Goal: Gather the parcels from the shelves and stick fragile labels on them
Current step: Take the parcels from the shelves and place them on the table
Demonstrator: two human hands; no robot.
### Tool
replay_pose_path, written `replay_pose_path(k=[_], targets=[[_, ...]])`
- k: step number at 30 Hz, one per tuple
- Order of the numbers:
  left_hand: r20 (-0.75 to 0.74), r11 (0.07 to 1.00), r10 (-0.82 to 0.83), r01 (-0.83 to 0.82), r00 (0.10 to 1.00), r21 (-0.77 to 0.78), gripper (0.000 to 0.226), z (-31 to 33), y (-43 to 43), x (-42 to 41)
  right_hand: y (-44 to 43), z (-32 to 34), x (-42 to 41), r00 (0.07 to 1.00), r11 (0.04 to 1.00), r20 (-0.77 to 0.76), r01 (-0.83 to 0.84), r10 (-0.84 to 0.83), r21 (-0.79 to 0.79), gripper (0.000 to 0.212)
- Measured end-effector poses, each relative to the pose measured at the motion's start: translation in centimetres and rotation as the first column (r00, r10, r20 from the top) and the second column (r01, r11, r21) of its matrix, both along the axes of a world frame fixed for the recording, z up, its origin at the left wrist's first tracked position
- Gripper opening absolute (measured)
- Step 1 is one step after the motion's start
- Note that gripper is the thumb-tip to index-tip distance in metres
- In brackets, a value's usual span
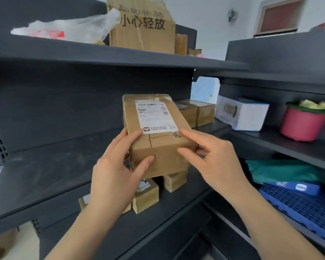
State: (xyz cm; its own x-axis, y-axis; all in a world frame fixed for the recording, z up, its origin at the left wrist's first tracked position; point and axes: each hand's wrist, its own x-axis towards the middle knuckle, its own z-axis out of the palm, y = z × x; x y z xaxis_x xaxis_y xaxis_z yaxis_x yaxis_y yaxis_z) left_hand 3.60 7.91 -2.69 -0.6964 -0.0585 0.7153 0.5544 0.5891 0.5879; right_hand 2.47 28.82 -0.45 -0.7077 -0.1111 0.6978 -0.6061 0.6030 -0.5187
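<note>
A brown cardboard parcel (158,139) with a white shipping label on top is held in front of the dark middle shelf (45,166). My left hand (118,166) grips its near left corner, thumb on the front face and fingers on the left side. My right hand (210,156) grips its near right corner, index finger along the top edge and thumb on the front. More small brown parcels sit on the lower shelf: one (146,196) below the held box, another (174,181) to its right. Two brown parcels (195,111) stand at the back of the middle shelf.
The top shelf carries a large printed carton (143,27) and a white plastic bag (68,29). The right shelving unit holds a white-blue box (242,113), a pink pot (304,122), a green bag (281,171) and a blue crate (304,205).
</note>
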Motion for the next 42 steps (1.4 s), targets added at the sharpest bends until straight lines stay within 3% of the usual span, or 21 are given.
replay_pose_path(k=[8, 16, 23, 30, 33, 42], targets=[[0.092, 0.951, -0.306, 0.309, 0.948, -0.021, 0.060, -1.9, 12.8, 3.6, 12.1, -1.6, 10.5, 0.948, 0.950, 0.054, 0.313, -0.313, 0.015, 0.046], [0.197, 0.787, -0.605, 0.617, 0.771, 0.003, 0.061, -5.1, 30.1, 11.2, 26.5, -4.4, 24.3, 0.762, 0.782, 0.180, 0.612, -0.622, 0.117, 0.044], [0.252, 0.590, -0.784, 0.807, 0.567, 0.019, 0.060, -8.3, 44.2, 18.9, 36.4, -7.3, 36.4, 0.523, 0.566, 0.240, 0.805, -0.818, 0.175, 0.044], [0.343, 0.342, -0.887, 0.939, 0.309, 0.038, 0.058, -9.4, 56.4, 26.3, 43.6, -9.0, 46.9, 0.273, 0.322, 0.290, 0.937, -0.917, 0.137, 0.045], [0.355, 0.221, -0.916, 0.974, 0.187, 0.058, 0.056, -9.3, 61.7, 29.6, 46.6, -9.5, 51.2, 0.140, 0.188, 0.310, 0.973, -0.940, 0.132, 0.044], [0.343, -0.132, -0.934, 0.989, -0.099, -0.073, 0.058, -8.4, 77.4, 39.0, 54.3, -8.9, 61.6, -0.214, -0.169, 0.339, 0.973, -0.916, 0.156, 0.046]])
